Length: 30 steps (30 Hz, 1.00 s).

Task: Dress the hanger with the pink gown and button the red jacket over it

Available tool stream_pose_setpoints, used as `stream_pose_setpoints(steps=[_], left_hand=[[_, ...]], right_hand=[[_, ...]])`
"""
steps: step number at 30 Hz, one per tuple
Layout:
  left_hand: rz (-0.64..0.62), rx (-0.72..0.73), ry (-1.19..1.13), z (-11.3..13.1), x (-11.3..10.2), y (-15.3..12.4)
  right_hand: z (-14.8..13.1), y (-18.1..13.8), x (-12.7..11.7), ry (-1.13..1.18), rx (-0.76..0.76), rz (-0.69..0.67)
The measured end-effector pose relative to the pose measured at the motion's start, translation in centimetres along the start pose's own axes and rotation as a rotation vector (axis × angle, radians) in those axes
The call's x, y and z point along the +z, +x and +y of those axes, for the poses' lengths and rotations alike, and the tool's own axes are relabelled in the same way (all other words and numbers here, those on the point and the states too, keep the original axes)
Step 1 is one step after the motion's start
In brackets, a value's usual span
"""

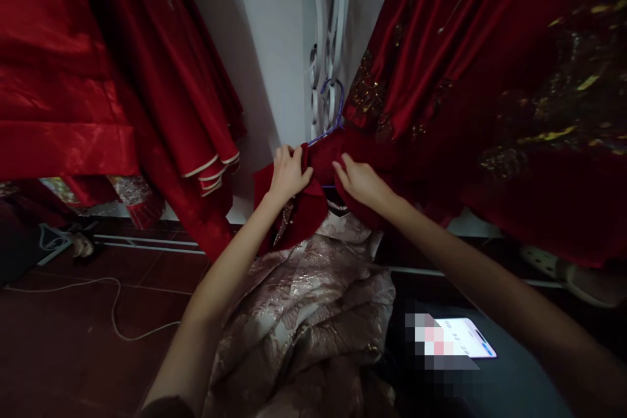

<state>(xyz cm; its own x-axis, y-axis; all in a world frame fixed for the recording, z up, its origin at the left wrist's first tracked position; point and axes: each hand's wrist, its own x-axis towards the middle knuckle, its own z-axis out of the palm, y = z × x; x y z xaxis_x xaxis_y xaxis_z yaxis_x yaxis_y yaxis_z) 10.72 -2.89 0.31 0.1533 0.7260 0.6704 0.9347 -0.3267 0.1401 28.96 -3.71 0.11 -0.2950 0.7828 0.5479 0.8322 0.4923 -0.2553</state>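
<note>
A dark red velvet garment point(304, 206) hangs on a blue hanger point(333, 114) in front of a white wall. My left hand point(289, 173) is closed on the garment's left shoulder edge. My right hand point(360, 181) pinches the red cloth at the right side of the neckline. Under the red piece a pale pink and silver brocade cloth point(304, 313) falls down toward me, between my forearms.
Red satin robes point(161, 78) hang at the left, and red gowns with gold embroidery point(514, 98) crowd the right. A lit phone point(465, 337) lies on a dark surface at the lower right. A white cable point(112, 304) runs over the dark red floor.
</note>
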Motion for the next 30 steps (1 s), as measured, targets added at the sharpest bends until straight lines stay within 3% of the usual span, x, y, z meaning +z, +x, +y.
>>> stream_pose_setpoints(steps=[5, 7, 11, 13, 16, 20, 27, 30], left_hand=[[0.081, -0.220, 0.021, 1.3, 0.1, -2.6], [0.046, -0.287, -0.013, 1.6, 0.1, -3.2], [-0.170, -0.331, -0.250, 2.1, -0.3, -2.5], [-0.176, -0.293, -0.367, 2.7, -0.5, -1.8], [-0.094, -0.210, -0.566, 3.8, -0.2, -1.6], [0.057, -0.291, -0.855, 4.6, 1.3, -2.8], [0.440, -0.479, -1.087, 5.5, 2.9, -4.8], [0.447, -0.485, -1.115, 5.4, 2.9, -5.3]], right_hand=[[2.0, -1.2, -0.4, 0.167, 0.094, 0.354], [2.0, -1.9, -0.3, 0.234, 0.071, 0.393], [0.8, -2.5, 0.6, 0.396, -0.056, 0.209], [0.2, -2.3, 1.4, 0.503, -0.123, 0.079], [-0.2, -1.6, 2.4, 0.734, -0.123, -0.041], [0.0, -1.0, 2.6, 0.983, -0.032, -0.098], [-0.1, -1.6, 1.5, 1.073, 0.082, -0.167], [0.0, -2.0, 1.7, 1.052, 0.066, -0.102]])
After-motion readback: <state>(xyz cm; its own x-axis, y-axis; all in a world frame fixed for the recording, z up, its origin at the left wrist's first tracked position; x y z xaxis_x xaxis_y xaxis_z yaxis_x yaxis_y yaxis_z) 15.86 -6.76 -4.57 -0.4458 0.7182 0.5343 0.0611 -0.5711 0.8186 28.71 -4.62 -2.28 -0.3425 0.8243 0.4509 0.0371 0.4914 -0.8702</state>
